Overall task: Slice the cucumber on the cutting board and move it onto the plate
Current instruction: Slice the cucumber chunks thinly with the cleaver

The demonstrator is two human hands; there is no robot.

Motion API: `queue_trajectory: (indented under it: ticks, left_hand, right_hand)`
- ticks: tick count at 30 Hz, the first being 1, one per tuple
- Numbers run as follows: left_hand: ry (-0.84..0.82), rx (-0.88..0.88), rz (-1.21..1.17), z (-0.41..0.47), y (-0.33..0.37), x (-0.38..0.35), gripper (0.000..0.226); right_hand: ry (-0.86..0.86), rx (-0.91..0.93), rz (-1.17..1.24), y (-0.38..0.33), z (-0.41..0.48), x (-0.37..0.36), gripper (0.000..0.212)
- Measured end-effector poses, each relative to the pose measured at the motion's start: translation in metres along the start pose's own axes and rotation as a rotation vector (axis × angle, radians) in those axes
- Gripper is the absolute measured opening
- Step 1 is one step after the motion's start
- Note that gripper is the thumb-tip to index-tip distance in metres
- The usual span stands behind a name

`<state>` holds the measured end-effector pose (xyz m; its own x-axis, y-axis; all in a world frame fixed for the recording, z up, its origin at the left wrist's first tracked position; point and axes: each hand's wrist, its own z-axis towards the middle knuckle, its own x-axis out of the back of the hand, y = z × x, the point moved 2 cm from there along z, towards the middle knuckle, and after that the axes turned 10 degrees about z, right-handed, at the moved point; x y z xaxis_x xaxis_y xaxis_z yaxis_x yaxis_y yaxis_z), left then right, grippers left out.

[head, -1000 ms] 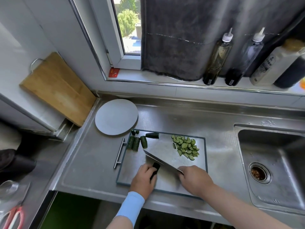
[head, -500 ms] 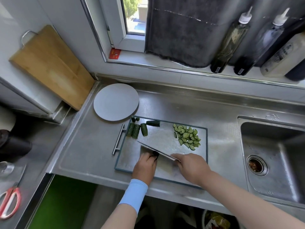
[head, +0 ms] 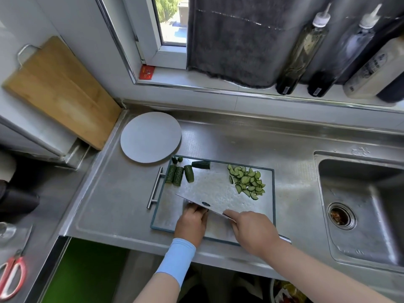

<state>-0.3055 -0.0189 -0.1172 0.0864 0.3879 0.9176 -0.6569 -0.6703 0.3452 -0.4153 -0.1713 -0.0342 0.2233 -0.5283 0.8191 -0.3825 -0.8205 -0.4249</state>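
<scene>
A steel cutting board [head: 168, 217] with a dark rim lies on the counter. My right hand [head: 253, 231] grips a cleaver [head: 209, 197], its blade tilted over the board's near half. Just left of the blade, my left hand [head: 192, 221] holds down a dark cucumber piece [head: 206, 204] that is almost hidden under the blade and my fingers. Three cucumber chunks [head: 179, 176] lie at the board's far left, with a longer piece [head: 201, 165] and two small ends [head: 177, 159] behind them. A pile of half-moon slices [head: 247, 181] sits at the far right. The round grey plate [head: 150, 136] lies behind the board's left corner.
A sink [head: 358, 206] opens to the right of the board. A wooden board [head: 56, 88] leans on the wall at left. Bottles [head: 301, 49] stand along the sill. Red-handled scissors [head: 13, 274] lie at the lower left. The counter's front edge runs just below my wrists.
The cleaver has tipped over the cucumber piece under my left hand, so less of that piece shows. The camera has moved closer and lower.
</scene>
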Motion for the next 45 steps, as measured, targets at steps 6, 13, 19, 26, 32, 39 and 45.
queue_trajectory:
  ticks: [6, 13, 19, 26, 32, 39, 45]
  left_hand:
    - [-0.007, -0.002, 0.008, 0.004, 0.004, 0.000, 0.010]
    - [0.008, -0.039, -0.028, 0.006, 0.005, 0.002, 0.009]
    - [-0.025, -0.022, -0.039, 0.007, 0.003, 0.005, 0.007]
    - [-0.012, -0.025, 0.006, 0.003, 0.002, 0.003, 0.005]
    - [-0.013, 0.025, 0.016, 0.006, 0.005, 0.001, 0.015]
    - [-0.019, 0.022, 0.014, 0.003, 0.000, -0.002, 0.017]
    - [-0.018, 0.027, 0.010, 0.003, 0.000, -0.002, 0.019]
  right_hand:
    - [0.022, -0.035, 0.092, 0.000, 0.000, -0.001, 0.038]
    - [0.065, -0.081, 0.251, 0.003, 0.003, 0.009, 0.037]
    - [-0.043, -0.092, 0.234, 0.006, 0.010, 0.014, 0.025]
    - [-0.075, -0.070, 0.206, 0.005, 0.009, 0.010, 0.029]
    - [-0.022, -0.020, 0.108, 0.001, 0.006, 0.005, 0.035]
    - [-0.001, -0.010, 0.090, 0.001, -0.002, 0.005, 0.035]
    - [0.003, -0.010, 0.111, 0.000, -0.007, 0.001, 0.035]
